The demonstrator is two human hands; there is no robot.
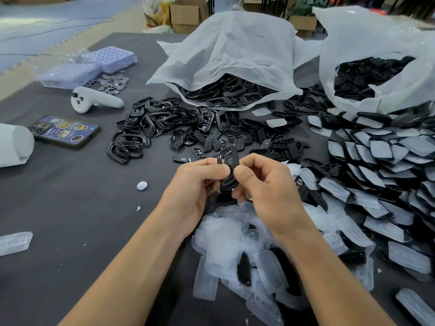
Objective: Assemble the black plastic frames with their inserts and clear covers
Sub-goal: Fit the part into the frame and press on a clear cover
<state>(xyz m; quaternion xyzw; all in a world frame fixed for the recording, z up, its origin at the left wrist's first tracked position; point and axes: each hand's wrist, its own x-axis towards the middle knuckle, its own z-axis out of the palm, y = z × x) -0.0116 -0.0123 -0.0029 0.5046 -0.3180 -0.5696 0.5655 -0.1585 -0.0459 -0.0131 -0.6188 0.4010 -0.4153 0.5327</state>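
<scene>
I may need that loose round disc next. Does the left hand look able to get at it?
Probably yes: the round disc lies on bare cloth beside the left hand, nothing between them. But that hand and the right hand both grip the black frame, so it must let go first.

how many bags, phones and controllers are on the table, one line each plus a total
white bags: 2
phone: 1
controller: 1
total: 4
</scene>
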